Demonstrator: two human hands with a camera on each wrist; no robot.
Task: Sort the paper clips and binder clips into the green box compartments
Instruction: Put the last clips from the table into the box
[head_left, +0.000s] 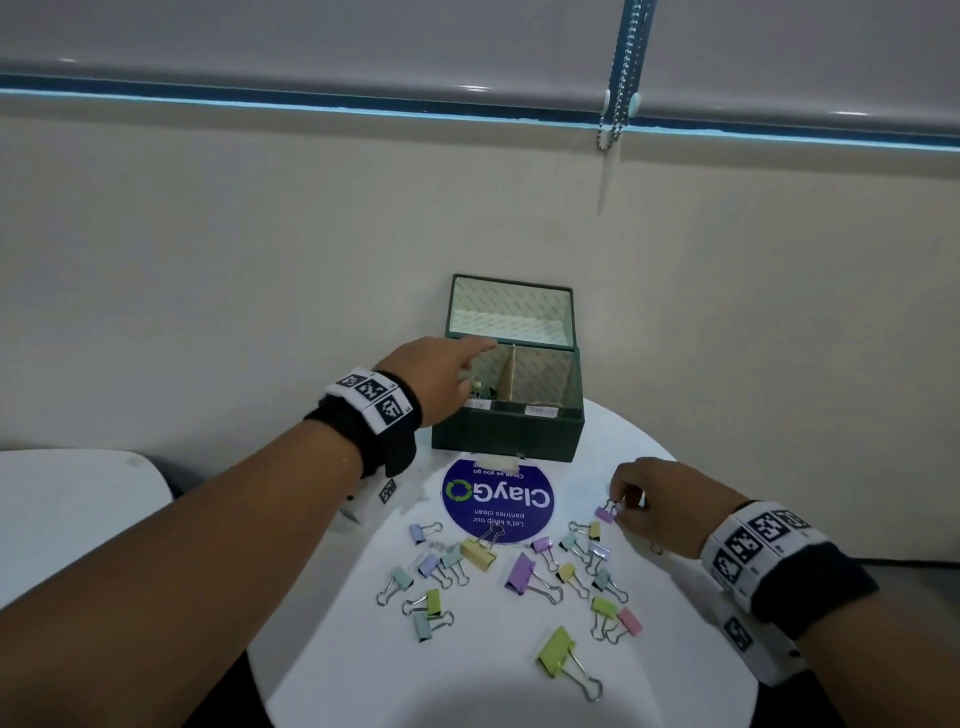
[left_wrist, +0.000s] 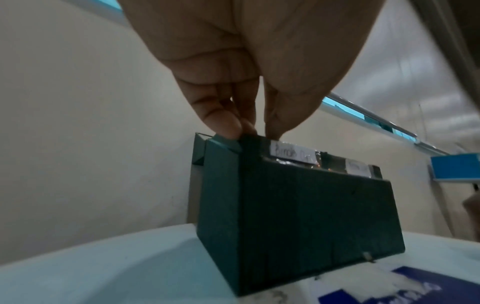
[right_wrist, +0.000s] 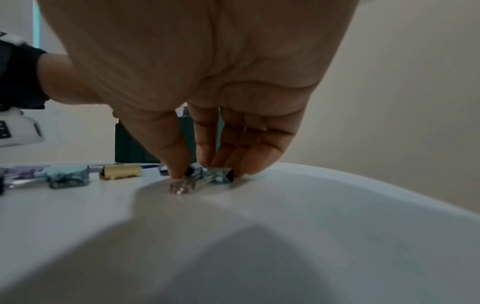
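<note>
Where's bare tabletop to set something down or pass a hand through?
Free: the near edge of the white table, left of the big green clip, and the left strip under the left hand's forearm. Crowded: the clip scatter between the blue sticker and that clip, up to the right hand. The green box blocks the back.

White round table (head_left: 498, 691) occupying the near centre of the scene. On its far half, a round blue sticker (head_left: 497, 499) printed "ClayGO" in white, with a green ring in the logo and smaller text lines; a strip of tape (head_left: 498, 460) at its far edge. Left, a second white tabletop (head_left: 67, 514), set apart from the first. Behind both, a beige wall (head_left: 260, 260); above it, grey roller blinds (head_left: 363, 41) with a bead chain (head_left: 621, 73) hanging right of centre.
</note>
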